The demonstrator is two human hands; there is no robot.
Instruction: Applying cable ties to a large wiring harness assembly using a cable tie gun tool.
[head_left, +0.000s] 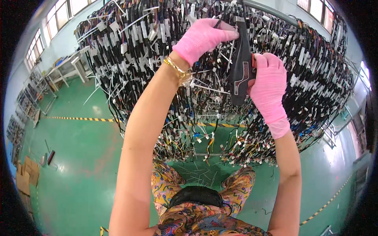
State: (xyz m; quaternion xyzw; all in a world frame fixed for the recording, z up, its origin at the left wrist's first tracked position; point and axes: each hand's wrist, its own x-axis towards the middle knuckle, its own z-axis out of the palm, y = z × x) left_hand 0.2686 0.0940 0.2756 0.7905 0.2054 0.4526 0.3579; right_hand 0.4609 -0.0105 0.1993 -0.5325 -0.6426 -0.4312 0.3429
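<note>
A black cable tie gun (241, 65) with a red trigger stands nose-up in front of a dense hanging mass of wire harnesses (138, 51). My right hand (269, 86), in a pink glove, is wrapped round its handle, fingers at the trigger. Beside the tool's nose is my left hand (202, 39), also gloved in pink, its fingers closed on a black wire harness (223, 15) near the top rail. The fingertips partly hide the gripped spot. White cable ties (210, 89) stick out of the bundles below the left wrist.
A grey metal rail (271, 12) carries the harnesses, whose connector ends hang low before my legs. Loose white ties lie on the green floor (78, 157) between my feet. Yellow-black tape (82, 118) crosses it. Cardboard (30, 173) lies at the left, below a bench (65, 69).
</note>
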